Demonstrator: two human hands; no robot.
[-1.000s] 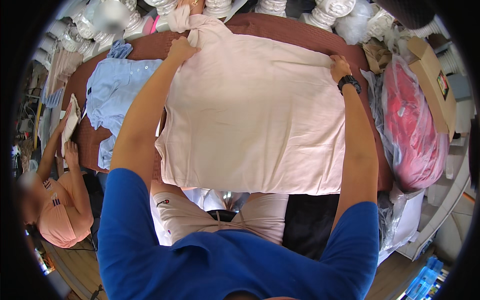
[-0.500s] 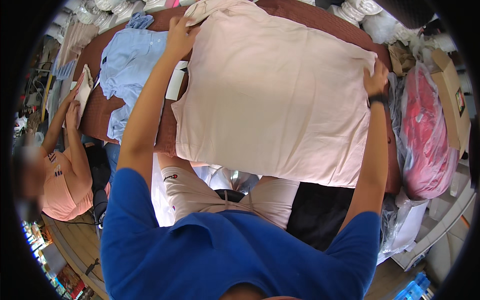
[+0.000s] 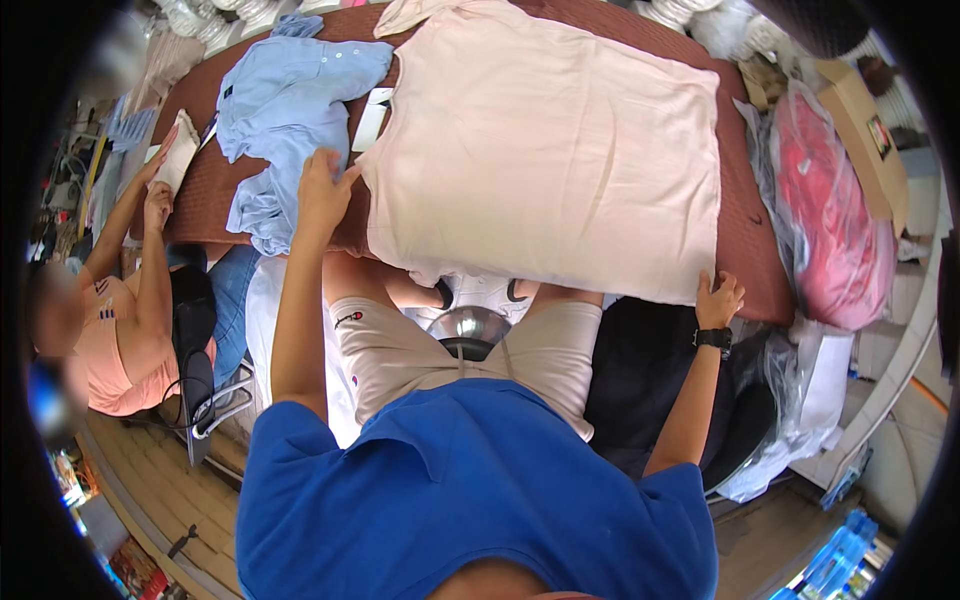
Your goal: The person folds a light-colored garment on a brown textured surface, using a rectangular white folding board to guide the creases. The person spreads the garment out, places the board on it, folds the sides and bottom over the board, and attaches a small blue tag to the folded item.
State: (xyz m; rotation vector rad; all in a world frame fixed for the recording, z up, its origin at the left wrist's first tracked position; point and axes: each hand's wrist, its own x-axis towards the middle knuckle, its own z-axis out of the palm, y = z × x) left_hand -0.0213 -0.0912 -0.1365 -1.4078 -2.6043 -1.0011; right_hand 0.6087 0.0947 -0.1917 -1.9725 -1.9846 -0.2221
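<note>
The pale garment point(image 3: 545, 150) is now released near the desk point(image 3: 748, 250)'s far edge, left flat; left hand point(image 3: 322, 195) fingers are spread; right hand point(image 3: 718, 300) pinch cannot be told.

Soft light brightens the pale garment point(image 3: 548, 150); black-rimmed edges bend.

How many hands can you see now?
4: the left hand at the left edge of the pink garment, the right hand at its near right corner, a co-worker's nearer hand and farther hand on a pale cloth. Others may be hidden.
</note>
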